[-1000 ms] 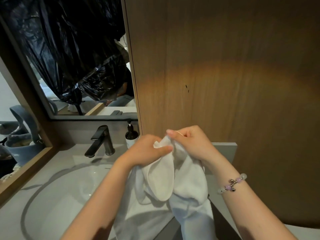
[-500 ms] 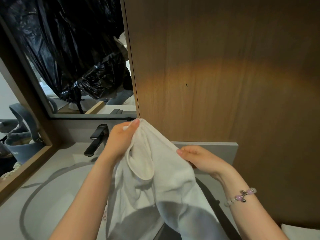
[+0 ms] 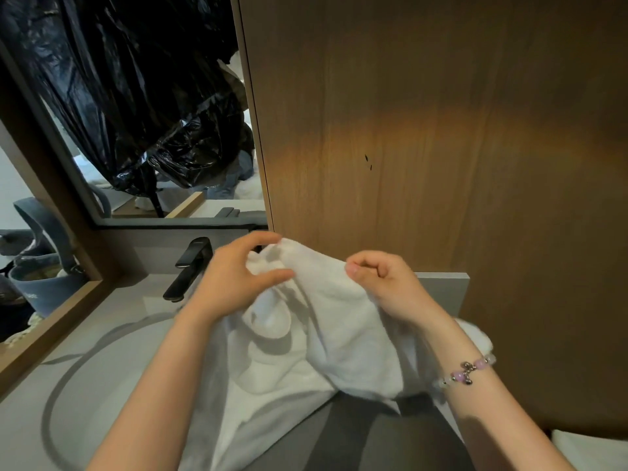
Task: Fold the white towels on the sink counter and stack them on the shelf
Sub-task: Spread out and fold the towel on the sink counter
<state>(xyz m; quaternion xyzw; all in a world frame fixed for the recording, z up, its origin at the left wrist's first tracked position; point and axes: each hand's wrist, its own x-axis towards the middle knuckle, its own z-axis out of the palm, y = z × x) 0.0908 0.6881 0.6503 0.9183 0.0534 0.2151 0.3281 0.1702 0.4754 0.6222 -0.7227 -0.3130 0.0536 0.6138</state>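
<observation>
We hold the white towel (image 3: 339,334) over the worktop (image 3: 30,413), its top edge drawn between our two hands. The left hand (image 3: 234,277) has dropped since half a second ago and is now level with the right hand (image 3: 384,283), which has come up and closer. The left fingers (image 3: 265,236) and thumb close loosely round a bunched corner. The right fingers (image 3: 373,263) are curled tight, pinching the edge. The cloth hangs in folds below both sets of fingers. A black faucet (image 3: 190,270) stands just left of the left fingers, and a wood panel (image 3: 441,130) rises behind them.
</observation>
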